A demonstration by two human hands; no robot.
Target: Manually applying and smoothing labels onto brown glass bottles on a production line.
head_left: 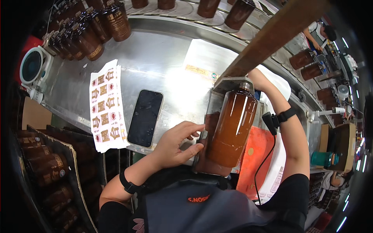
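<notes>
A large brown glass bottle (233, 130) lies in a metal holder (235, 82) in front of me, its neck at the far end. My left hand (179, 143) is just left of this bottle, thumb and index finger apart, with nothing seen in it. Whether the fingertips touch the holder's side, I cannot tell. My right hand (259, 80) reaches past the bottle's neck on the far right. A wooden beam (268, 39) rising from the holder hides part of that hand, and its fingers do not show.
Left of my hand lie a dark phone (145, 118) and printed label sheets (107, 108) on the metal table (151, 50). Several brown bottles (116, 23) stand far left; others ride a curved conveyor (182, 8). A red sheet (254, 155) lies right of the holder.
</notes>
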